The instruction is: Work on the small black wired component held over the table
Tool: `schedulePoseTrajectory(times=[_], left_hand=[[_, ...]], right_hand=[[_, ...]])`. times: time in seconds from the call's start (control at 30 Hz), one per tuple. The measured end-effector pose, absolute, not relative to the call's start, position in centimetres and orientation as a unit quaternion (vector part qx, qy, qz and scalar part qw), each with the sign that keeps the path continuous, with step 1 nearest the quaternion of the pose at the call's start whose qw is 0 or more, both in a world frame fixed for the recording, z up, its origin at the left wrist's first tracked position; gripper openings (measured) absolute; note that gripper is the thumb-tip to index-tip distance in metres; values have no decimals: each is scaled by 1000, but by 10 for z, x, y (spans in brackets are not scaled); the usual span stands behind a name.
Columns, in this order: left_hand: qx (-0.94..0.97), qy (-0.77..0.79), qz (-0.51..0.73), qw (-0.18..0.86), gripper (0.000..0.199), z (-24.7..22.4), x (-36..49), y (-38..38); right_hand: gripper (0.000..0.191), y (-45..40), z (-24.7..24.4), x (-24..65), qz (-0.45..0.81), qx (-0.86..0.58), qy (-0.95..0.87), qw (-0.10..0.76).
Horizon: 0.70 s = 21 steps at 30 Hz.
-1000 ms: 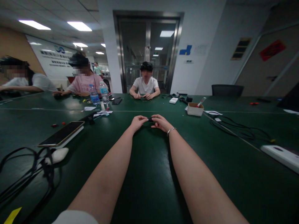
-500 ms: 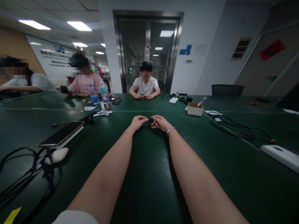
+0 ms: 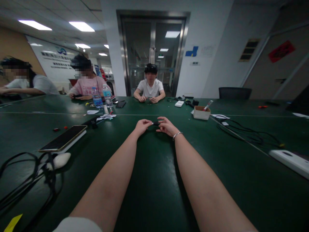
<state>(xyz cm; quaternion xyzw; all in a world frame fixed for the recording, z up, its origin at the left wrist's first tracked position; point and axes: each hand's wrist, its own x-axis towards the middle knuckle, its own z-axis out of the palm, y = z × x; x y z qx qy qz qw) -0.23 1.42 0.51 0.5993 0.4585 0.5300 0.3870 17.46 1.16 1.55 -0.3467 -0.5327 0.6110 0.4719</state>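
Over the middle of the green table, my left hand pinches one end of a small dark object. My right hand, with a silver bracelet at its wrist, is at the object's other end. Its fingers are spread apart around that end, and whether a fingertip touches it is too small to tell. What exactly the dark object is cannot be made out.
At left lie a phone, a white mouse and black cables. Two bottles stand farther back. A small box, more cables and a white device are at right. Several people sit around the table.
The fingers of my right hand have spread and loosened from the dark object, its index finger rising slightly. My left hand has stayed in place.
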Motion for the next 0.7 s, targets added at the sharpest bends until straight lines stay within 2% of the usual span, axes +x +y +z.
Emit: schedulePoseTrajectory(times=[0.07,0.17,0.23,0.33,0.37,0.47,0.53,0.67,0.7], left_hand=[[596,463,531,386,23,6,-2,13],[594,467,529,387,23,7,-1,11],[593,467,529,388,24,7,-1,11],[592,465,530,390,25,7,-2,11],[593,464,530,390,25,6,-2,11],[597,462,530,386,25,5,-2,13],[598,463,529,384,25,4,-3,14],[602,456,532,384,25,3,-3,15],[602,455,531,384,25,3,-3,15]], right_hand=[[23,12,15,175,613,-350,-526,475],[6,13,13,175,615,-363,-530,457],[10,13,13,175,610,-355,-545,452],[31,13,14,175,605,-341,-555,458],[32,12,14,175,605,-344,-551,461],[13,12,15,174,608,-369,-535,457],[9,12,15,175,614,-366,-537,448],[31,11,15,176,625,-328,-546,451],[31,11,15,176,625,-330,-541,456]])
